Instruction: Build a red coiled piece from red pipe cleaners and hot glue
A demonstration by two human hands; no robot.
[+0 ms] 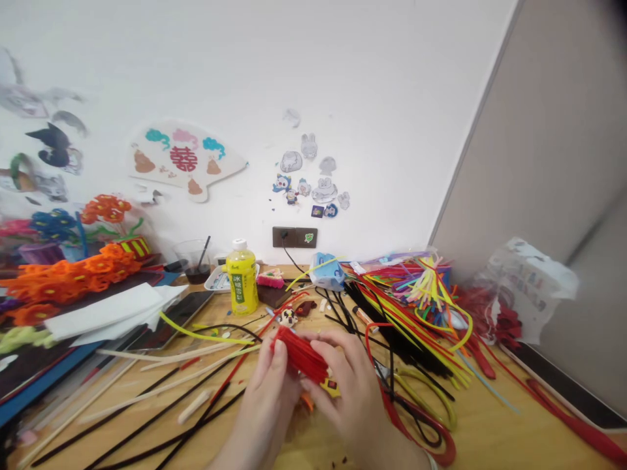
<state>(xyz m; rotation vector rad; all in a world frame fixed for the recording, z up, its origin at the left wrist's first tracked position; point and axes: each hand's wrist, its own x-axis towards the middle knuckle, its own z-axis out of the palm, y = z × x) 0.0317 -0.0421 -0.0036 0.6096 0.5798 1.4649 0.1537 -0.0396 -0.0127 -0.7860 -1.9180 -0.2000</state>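
Both my hands meet low in the middle of the view over a wooden table (490,437). My left hand (267,398) and my right hand (350,391) are closed together around a short bundle of red pipe cleaners (301,352), thumbs pressed on top. Something small, yellow and orange (329,388), peeks out beneath the bundle between my fingers. Loose black, red and cream pipe cleaners (161,398) lie scattered under and to the left of my hands.
A big heap of mixed coloured pipe cleaners (416,294) fills the right side. A yellow drink bottle (242,277) stands behind my hands. Orange pipe-cleaner flowers (73,274), white sheets (112,310) and a plastic cup (193,258) sit at left; a plastic bag (529,281) at right.
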